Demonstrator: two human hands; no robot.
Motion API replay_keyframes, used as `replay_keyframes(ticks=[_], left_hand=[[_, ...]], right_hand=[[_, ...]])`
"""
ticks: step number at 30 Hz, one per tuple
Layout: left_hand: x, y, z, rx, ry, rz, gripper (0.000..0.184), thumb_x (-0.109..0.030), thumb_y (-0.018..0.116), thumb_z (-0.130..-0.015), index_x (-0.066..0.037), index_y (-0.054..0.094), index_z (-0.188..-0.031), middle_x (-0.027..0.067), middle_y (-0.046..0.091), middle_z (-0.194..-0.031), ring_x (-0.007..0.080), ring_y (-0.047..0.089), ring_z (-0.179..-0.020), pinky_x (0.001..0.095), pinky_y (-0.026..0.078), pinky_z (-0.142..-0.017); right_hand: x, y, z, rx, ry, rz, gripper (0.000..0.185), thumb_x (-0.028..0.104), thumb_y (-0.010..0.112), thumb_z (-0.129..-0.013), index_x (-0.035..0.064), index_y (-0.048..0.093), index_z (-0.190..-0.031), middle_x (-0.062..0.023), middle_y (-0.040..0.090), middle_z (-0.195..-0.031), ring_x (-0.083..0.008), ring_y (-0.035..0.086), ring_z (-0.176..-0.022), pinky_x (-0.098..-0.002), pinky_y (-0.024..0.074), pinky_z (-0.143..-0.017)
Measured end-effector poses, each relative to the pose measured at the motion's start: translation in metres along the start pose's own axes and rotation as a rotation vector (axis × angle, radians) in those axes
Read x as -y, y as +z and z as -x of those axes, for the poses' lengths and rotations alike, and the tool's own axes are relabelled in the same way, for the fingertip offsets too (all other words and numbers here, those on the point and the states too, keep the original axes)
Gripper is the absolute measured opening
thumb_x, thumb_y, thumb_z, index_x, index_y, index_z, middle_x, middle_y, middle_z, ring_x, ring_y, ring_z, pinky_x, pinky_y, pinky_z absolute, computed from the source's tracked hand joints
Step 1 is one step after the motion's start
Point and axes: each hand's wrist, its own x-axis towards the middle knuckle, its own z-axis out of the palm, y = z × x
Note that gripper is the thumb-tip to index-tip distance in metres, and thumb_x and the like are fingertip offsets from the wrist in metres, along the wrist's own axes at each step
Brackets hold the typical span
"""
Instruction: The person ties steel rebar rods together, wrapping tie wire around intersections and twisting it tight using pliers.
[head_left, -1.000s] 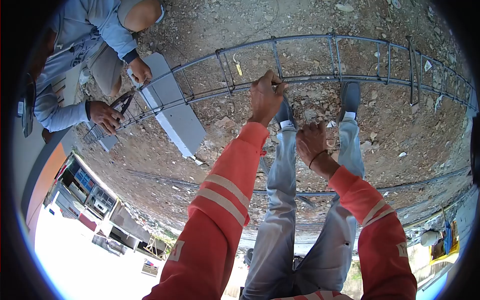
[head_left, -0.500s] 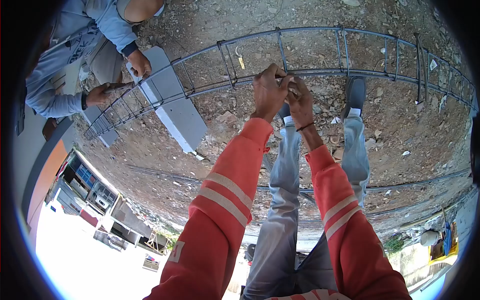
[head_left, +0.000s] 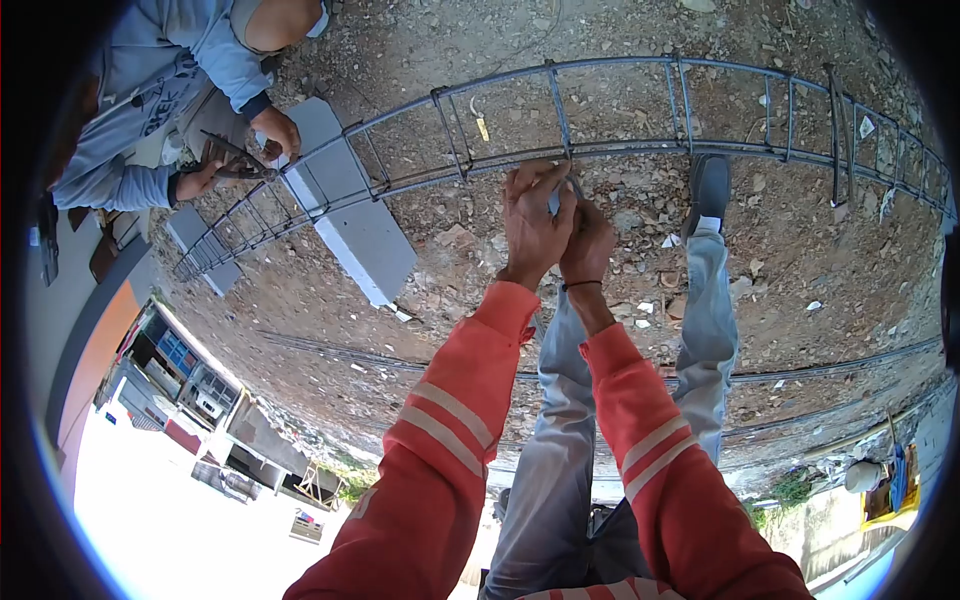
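A long rebar cage (head_left: 620, 148) of steel bars with stirrups runs across the view in front of me. My left hand (head_left: 538, 222) is just below its near bar, fingers bent at a stirrup joint. My right hand (head_left: 588, 245) is closed beside it, thumbs and fingers close together. A thin dark piece shows between the hands and the joint, too small to name. What the fingers hold is mostly hidden.
Grey blocks (head_left: 365, 250) prop the cage at left. A co-worker's hand (head_left: 277, 132) is at the cage; their other hand (head_left: 200, 172) holds a dark pincer-like tool (head_left: 235, 155). Upright bars (head_left: 838, 140) stand at right. More bars (head_left: 800, 372) lie behind my legs on rubble-strewn ground.
Both my hands have come down slightly toward me from the cage bar, and the right has turned into a closed grip. The co-worker's dark tool has swung into clearer view.
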Motion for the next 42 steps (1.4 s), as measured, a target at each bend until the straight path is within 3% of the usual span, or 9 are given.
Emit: replay_keyframes(ticks=[12,15,17,21,26,29,35,37,42], left_hand=[[0.022,-0.029,-0.014,0.234,0.167,-0.237,0.053,0.002,0.055,-0.075,-0.02,0.068,-0.122,0.0092,0.062,-0.083,0.0304,0.06,-0.074,0.0425,0.051,-0.067],[0.011,-0.028,-0.016,0.217,0.133,-0.211,0.055,0.004,0.054,-0.072,-0.017,0.067,-0.121,0.0088,0.063,-0.085,0.0296,0.062,-0.075,0.0412,0.053,-0.068],[0.011,-0.023,-0.013,0.237,0.076,-0.168,0.054,0.005,0.055,-0.072,-0.016,0.068,-0.12,0.0089,0.063,-0.087,0.0292,0.062,-0.077,0.0403,0.053,-0.069],[0.017,-0.016,-0.012,0.204,0.02,-0.003,0.052,0.006,0.054,-0.072,-0.016,0.069,-0.116,0.0114,0.064,-0.091,0.0289,0.064,-0.083,0.0399,0.053,-0.076],[0.036,-0.008,-0.011,0.189,0.018,0.223,0.036,0.003,0.057,-0.078,-0.005,0.07,-0.11,0.0146,0.067,-0.098,0.0277,0.065,-0.089,0.0373,0.053,-0.082],[0.053,0.002,-0.011,0.155,-0.835,1.131,0.03,-0.019,0.06,-0.09,0.005,0.065,-0.107,0.0157,0.066,-0.118,0.0232,0.063,-0.101,0.0377,0.048,-0.093],[0.06,0.026,-0.008,0.305,-0.86,1.071,0.047,-0.036,0.066,-0.092,0.0,0.057,-0.121,0.0114,0.065,-0.12,0.0206,0.057,-0.114,0.0345,0.04,-0.098],[0.058,0.029,0.001,0.271,-0.852,1.125,0.047,-0.036,0.066,-0.093,-0.001,0.056,-0.124,0.0097,0.065,-0.117,0.0205,0.057,-0.113,0.0354,0.041,-0.096],[0.056,0.039,0.004,0.279,-0.853,1.45,0.043,-0.036,0.071,-0.09,-0.003,0.063,-0.116,0.0052,0.066,-0.106,0.0142,0.057,-0.095,0.0323,0.045,-0.079]], right_hand=[[0.058,-0.053,-0.039,0.224,-0.379,0.092,0.022,0.016,0.059,-0.087,-0.0017,0.066,-0.076,-0.0179,0.067,-0.073,-0.0352,0.065,-0.064,-0.0434,0.0484,-0.058],[0.039,-0.069,-0.077,0.5,-0.048,-0.267,0.02,0.015,0.057,-0.091,-0.0002,0.067,-0.084,-0.0024,0.057,-0.061,-0.0174,0.053,-0.05,-0.0314,0.0409,-0.047],[0.016,-0.078,-0.095,0.737,0.541,-1.026,0.018,0.019,0.057,-0.096,0.0022,0.065,-0.095,0.008,0.036,-0.059,-0.0042,0.032,-0.049,-0.0207,0.0265,-0.042],[-0.066,-0.042,-0.093,0.822,1.017,-1.626,0.022,0.026,0.058,-0.099,0.0049,0.061,-0.104,0.0094,0.026,-0.06,-0.0023,0.022,-0.048,-0.0179,0.0198,-0.041],[-0.06,0.012,-0.064,0.762,1.052,-1.162,0.029,0.035,0.065,-0.095,0.0069,0.059,-0.091,0.0098,0.03,-0.06,-0.0025,0.024,-0.047,-0.019,0.0191,-0.039],[-0.05,0.008,-0.066,0.896,1.035,-0.991,0.031,0.037,0.069,-0.092,0.0078,0.059,-0.087,0.0095,0.034,-0.059,-0.0021,0.027,-0.046,-0.0181,0.0196,-0.039],[-0.041,-0.036,-0.064,0.913,0.842,-0.716,0.038,0.039,0.071,-0.09,0.0047,0.061,-0.079,0.0087,0.04,-0.057,-0.0014,0.031,-0.045,-0.0177,0.0245,-0.041],[-0.035,-0.042,-0.06,0.792,0.692,-0.546,0.039,0.04,0.069,-0.091,0.0037,0.066,-0.077,0.0091,0.041,-0.058,-0.0061,0.038,-0.047,-0.0237,0.0351,-0.042],[-0.009,-0.109,-0.078,0.438,-0.182,0.427,0.025,0.029,0.069,-0.082,0.0042,0.071,-0.082,-0.019,0.068,-0.077,-0.0338,0.068,-0.073,-0.043,0.0544,-0.07]])
